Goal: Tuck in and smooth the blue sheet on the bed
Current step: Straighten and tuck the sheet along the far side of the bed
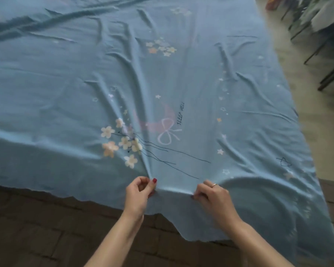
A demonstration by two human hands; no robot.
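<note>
Pinching the blue sheet [66, 78] near what seems to read "SLEEP WELL" [180, 113], both hands [138, 193] grip its edge.

The sheet [66, 74] is pale blue, printed with cream and peach flowers, white stars, a pink crescent moon tied with a white bow (black lettering beside it). Near it, the bed side [37, 228] is dark brown.
</note>
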